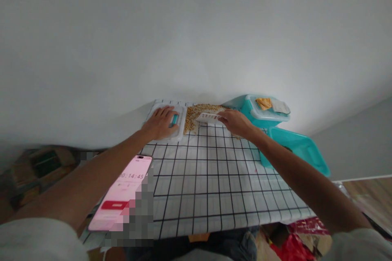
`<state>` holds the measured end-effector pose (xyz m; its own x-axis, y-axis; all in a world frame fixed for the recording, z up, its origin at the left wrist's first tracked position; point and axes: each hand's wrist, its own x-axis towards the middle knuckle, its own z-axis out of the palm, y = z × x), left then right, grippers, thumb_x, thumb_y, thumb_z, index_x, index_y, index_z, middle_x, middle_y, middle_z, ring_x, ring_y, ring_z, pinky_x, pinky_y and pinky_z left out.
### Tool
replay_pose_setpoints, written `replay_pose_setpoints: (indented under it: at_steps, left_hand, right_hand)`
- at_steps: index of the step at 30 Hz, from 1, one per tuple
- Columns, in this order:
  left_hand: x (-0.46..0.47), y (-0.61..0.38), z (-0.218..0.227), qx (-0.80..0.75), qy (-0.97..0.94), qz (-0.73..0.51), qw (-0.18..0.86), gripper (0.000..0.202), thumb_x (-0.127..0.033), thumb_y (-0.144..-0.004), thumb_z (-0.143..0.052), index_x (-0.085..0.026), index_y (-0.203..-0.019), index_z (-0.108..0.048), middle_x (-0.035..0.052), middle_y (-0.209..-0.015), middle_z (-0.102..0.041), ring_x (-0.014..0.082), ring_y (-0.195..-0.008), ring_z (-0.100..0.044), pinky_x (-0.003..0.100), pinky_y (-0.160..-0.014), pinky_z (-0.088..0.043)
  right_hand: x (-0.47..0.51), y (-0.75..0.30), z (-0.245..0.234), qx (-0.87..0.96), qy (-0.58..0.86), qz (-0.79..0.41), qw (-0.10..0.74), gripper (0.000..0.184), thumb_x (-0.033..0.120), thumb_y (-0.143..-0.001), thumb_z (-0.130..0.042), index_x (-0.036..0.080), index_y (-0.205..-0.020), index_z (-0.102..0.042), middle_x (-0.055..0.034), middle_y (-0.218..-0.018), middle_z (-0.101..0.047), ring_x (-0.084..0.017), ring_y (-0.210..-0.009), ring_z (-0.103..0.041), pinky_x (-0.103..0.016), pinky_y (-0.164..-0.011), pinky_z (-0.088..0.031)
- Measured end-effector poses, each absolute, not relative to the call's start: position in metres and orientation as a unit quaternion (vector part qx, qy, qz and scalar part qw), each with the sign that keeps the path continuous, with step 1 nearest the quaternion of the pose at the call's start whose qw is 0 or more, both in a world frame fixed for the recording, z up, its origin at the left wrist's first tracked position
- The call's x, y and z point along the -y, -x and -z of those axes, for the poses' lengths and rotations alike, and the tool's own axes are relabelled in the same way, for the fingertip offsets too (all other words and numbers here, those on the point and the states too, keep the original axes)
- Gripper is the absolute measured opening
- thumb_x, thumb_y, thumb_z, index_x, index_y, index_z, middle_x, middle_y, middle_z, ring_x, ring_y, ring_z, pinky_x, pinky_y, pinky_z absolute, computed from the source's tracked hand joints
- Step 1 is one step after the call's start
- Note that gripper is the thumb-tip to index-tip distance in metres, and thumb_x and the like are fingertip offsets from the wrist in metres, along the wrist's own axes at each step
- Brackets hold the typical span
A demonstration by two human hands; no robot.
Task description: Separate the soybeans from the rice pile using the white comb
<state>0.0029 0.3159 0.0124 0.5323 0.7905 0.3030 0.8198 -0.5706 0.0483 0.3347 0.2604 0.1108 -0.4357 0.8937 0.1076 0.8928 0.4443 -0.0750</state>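
My left hand (162, 123) lies on a clear plastic lid (183, 124) with a teal tab, its fingers and thumb spread either side of the tab. Pinched in my right hand (235, 121) is a flat white slotted piece (208, 118), tilted low over the tabletop. Small tan beans (191, 116) are scattered in a patch between the lid and my right hand, reaching back along the wall. Part of the white piece is hidden by my right fingers.
A lidded teal box (263, 121) at the back right carries an orange cloth (263, 103) and a pale cloth (280, 107). Nearer stands an open teal bin (309, 153), partly behind my right forearm. A phone (131, 183) showing a timer lies front left on the grid-patterned tabletop (211, 179).
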Motion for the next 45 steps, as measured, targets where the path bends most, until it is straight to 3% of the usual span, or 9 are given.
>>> replay_pose_setpoints:
  at_steps: [9, 29, 45]
  left_hand:
    - [-0.314, -0.003, -0.014, 0.462, 0.874, 0.147, 0.047, 0.049, -0.04, -0.088, -0.05, -0.021, -0.133, -0.048, 0.013, -0.153, -0.042, 0.0297, -0.146, -0.033, 0.05, -0.121, -0.022]
    - [-0.314, -0.003, -0.015, 0.455, 0.877, 0.15, 0.045, 0.047, -0.038, -0.088, -0.05, -0.018, -0.131, -0.05, 0.0153, -0.151, -0.044, 0.0305, -0.145, -0.034, 0.05, -0.12, -0.025]
    - [-0.315, -0.004, -0.014, 0.462, 0.874, 0.144, 0.048, 0.048, -0.04, -0.088, -0.05, -0.019, -0.13, -0.05, 0.0149, -0.152, -0.043, 0.0298, -0.145, -0.034, 0.048, -0.121, -0.024]
  right_hand:
    - [-0.264, -0.338, -0.122, 0.842, 0.537, -0.004, 0.046, 0.027, 0.027, -0.101, -0.046, 0.019, -0.111, -0.069, -0.009, -0.103, -0.072, -0.017, -0.087, -0.065, -0.027, -0.075, -0.044]
    - [-0.264, -0.342, -0.124, 0.843, 0.536, 0.002, 0.047, 0.028, 0.028, -0.101, -0.046, 0.019, -0.115, -0.069, -0.0087, -0.098, -0.072, -0.017, -0.083, -0.064, -0.027, -0.071, -0.041]
    - [-0.256, -0.338, -0.12, 0.852, 0.52, -0.019, 0.046, 0.028, 0.026, -0.101, -0.045, 0.019, -0.115, -0.068, -0.009, -0.106, -0.071, -0.018, -0.093, -0.064, -0.027, -0.078, -0.043]
